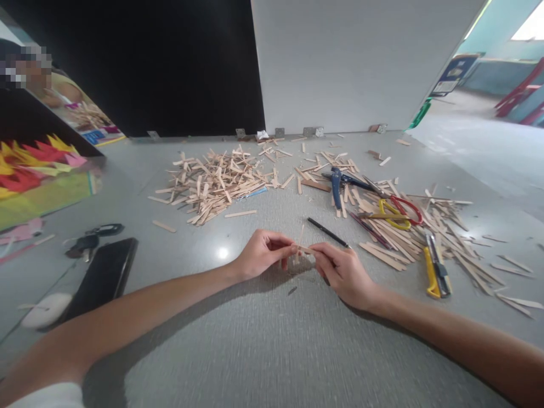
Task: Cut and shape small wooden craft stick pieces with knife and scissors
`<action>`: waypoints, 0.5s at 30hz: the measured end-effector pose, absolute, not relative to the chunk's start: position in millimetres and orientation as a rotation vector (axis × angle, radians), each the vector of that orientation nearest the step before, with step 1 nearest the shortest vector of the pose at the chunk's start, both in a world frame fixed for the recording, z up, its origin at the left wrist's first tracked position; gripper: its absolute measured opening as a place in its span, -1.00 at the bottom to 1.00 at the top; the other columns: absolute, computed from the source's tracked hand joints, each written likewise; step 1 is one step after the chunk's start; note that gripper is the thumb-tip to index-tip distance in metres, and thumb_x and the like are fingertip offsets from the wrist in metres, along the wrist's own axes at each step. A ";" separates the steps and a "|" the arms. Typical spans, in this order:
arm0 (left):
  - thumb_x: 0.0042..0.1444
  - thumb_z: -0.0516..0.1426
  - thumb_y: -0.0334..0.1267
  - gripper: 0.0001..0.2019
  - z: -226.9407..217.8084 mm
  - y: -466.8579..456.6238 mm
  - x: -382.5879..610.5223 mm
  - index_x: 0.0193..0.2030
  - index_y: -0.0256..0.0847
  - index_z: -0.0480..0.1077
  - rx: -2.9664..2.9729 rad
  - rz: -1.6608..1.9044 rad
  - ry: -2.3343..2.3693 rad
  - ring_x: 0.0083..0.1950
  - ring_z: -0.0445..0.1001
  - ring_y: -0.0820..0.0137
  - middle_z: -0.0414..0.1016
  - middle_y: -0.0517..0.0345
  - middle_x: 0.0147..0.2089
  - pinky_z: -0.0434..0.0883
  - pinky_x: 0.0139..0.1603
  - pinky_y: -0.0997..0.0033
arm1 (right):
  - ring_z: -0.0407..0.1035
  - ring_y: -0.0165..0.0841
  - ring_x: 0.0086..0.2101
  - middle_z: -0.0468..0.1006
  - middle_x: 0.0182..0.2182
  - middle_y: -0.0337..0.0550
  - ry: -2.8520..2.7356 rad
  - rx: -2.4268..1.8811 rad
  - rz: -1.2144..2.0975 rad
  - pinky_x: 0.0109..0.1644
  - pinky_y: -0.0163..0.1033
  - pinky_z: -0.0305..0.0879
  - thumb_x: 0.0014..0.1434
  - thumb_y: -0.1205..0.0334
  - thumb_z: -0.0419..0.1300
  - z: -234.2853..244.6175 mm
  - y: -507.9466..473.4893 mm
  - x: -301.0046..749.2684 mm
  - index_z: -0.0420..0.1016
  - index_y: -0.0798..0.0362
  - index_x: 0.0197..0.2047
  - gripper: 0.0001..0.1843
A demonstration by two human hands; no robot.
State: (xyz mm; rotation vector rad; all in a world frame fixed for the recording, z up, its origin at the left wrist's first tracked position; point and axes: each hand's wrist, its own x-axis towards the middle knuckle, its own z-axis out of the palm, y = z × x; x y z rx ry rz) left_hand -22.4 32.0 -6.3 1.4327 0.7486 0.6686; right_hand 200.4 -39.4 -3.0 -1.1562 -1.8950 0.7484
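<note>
centre of frame: left hand (266, 256), thumb and fingers pinched on a small piece of thin pale wooden strips (304, 249); right hand (340, 272), thumb and forefinger clamped on its right end. piece held just above the grey speckled tabletop (255, 351). risk: uneven pull between the hands could snap a strip or twist the piece askew; fingertips hide much of it, so a slip might pass unseen. surroundings, left to right: yellow box of red and yellow folded paper (46, 195), far left; bunch of dark keys (87, 243) and flat black phone (104, 275), lower left, beside the left forearm; loose heap of pale wooden sticks (216, 184), upper centre; slim black pen (327, 231), just beyond the right hand, easily knocked; blue-handled metal tool (336, 187); scissors with yellow and red loop handles (399, 226), lying on strewn sticks; yellow-and-grey box cutter (433, 266), right of centre, obstructing an outward sweep of the right hand, blade exposure unclear.
</note>
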 end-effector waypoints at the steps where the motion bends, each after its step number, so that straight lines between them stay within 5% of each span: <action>1: 0.07 0.47 0.13 -0.56 -6.4 32.0 -22.7 -0.26 -0.29 0.69 1.423 0.653 0.744 -0.55 0.49 0.51 0.63 0.12 -0.42 0.40 -0.49 0.53 | 0.20 -0.47 -0.61 0.33 -0.59 -0.39 -1.911 -1.155 0.734 -0.49 -0.35 0.13 0.49 0.21 0.03 -3.4 -40.0 200.8 0.58 0.11 -0.09 -0.69; 9: 0.05 0.48 0.12 -0.56 -7.1 25.2 -21.6 -0.26 -0.29 0.68 1.465 0.588 0.724 -0.54 0.48 0.49 0.61 0.12 -0.44 0.42 -0.48 0.50 | 0.18 -0.47 -0.61 0.38 -0.57 -0.37 -2.050 -1.110 0.692 -0.48 -0.34 0.12 0.51 0.24 0.01 -3.3 -42.0 198.4 0.46 0.03 -0.19 -0.75; 15: 0.08 0.46 0.12 -0.57 -4.0 27.1 -19.9 -0.28 -0.28 0.64 1.437 0.696 0.775 -0.56 0.47 0.50 0.57 0.19 -0.49 0.38 -0.52 0.53 | 0.30 -0.43 -0.59 0.51 -0.53 -0.30 -1.807 -1.237 0.703 -0.48 -0.34 0.22 0.45 0.17 0.09 -0.9 -42.9 196.6 0.37 0.00 -0.07 -0.89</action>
